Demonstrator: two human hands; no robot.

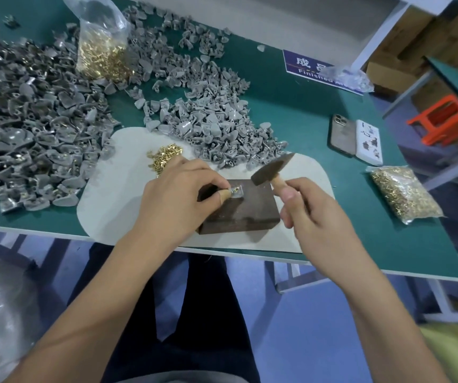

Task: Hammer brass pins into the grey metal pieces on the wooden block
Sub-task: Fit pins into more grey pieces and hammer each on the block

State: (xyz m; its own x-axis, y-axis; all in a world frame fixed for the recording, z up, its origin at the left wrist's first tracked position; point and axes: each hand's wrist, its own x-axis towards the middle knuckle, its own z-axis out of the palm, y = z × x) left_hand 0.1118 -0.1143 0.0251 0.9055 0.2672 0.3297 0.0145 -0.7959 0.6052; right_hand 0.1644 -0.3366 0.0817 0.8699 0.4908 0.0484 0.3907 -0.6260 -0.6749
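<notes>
**Hammer raised over a seated pin**

The left hand (178,194) pinches a small grey metal piece (235,192) against the top of the dark wooden block (243,210), thumb and forefinger clamped on its edge, with a brass pin (237,188) standing in it. The right hand (309,208) has its fingers wrapped round the pale wooden handle of a small hammer (273,170), whose dark head hangs just above and to the right of the piece, not touching it.

To strike well, I would keep the pin upright, bring the head down squarely on its top with a short light tap, and keep the left fingertips low and to the side, since they sit very near the target. A slanted blow could bend the soft pin or flick the piece off the block.

The block looks hard, scuffed and flat, resting on a pale rounded mat (106,194) on the green counter (299,111). Loose brass pins (164,158) glint beside the left hand; matte grey, shell-shaped castings (216,125) lie heaped behind. A clear crinkled bag of pins (404,194) sits at the right.
</notes>
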